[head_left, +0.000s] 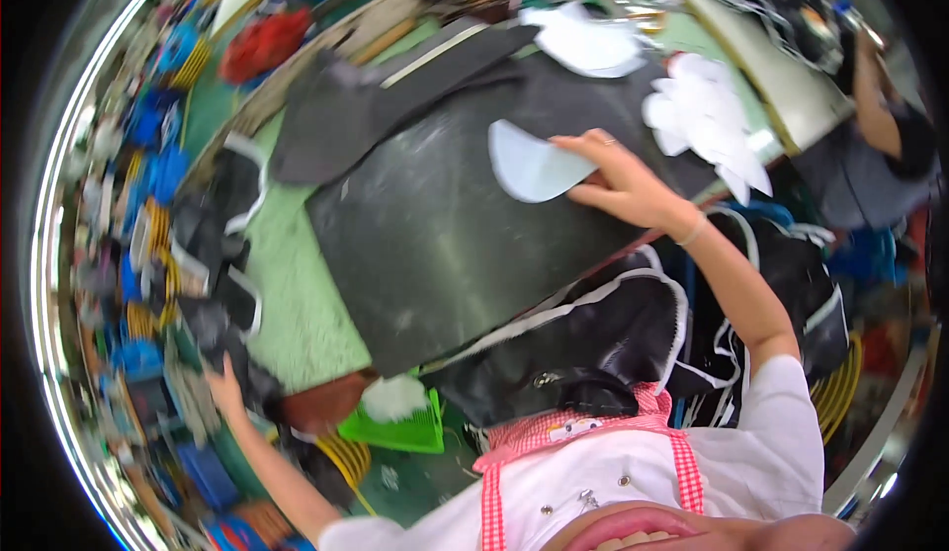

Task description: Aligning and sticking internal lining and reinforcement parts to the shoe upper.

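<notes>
Semicircular pale sheet (pixel 529 166) is over the large black sheet (pixel 435 254) on the green counter (pixel 297 294), clamped in the right hand's (pixel 628 187) fingers, while the left hand (pixel 226 393) is beside white-edged black pieces (pixel 213 322), its fingers' state something I cannot tell.

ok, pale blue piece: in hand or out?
In hand: right hand holds the pale blue piece by its right end. Touching the black sheet or clear, cannot tell.

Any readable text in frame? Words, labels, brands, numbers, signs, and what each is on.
None readable.
White piece in right hand: no lettering visible.
Black sheet: no lettering visible.
Red checked apron: motif too small to tell any letters.
Blue items at left: too blurred to read.
</notes>
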The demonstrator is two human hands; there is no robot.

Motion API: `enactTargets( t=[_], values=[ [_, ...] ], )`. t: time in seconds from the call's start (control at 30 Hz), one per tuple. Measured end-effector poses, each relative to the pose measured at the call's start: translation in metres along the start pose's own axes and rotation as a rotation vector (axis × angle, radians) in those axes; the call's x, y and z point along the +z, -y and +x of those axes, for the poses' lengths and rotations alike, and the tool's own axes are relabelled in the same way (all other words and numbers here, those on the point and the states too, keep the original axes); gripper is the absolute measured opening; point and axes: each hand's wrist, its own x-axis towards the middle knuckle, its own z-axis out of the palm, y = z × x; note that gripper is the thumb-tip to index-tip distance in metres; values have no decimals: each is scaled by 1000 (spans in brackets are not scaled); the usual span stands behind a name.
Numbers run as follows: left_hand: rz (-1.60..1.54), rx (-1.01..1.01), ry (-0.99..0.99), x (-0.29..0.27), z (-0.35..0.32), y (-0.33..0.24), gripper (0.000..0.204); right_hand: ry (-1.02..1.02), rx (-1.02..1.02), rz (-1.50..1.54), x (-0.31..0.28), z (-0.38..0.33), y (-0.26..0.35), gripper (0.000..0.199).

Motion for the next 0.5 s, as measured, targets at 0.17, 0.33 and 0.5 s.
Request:
enactTargets(
  t=[0.17, 0.33, 0.5],
  values=[
    [-81, 170, 167, -7, 30, -14, 83, -170, -127, 79, -11, -25, -13, 51],
    [-955, 78, 472, -49, 59, -134, 69, -336, 134, 479, 6, -27, -25, 41],
    [-1389, 142, 530, -135, -13, -211, 47, -561, 119, 697, -3, -43, -31, 36]
  ],
)
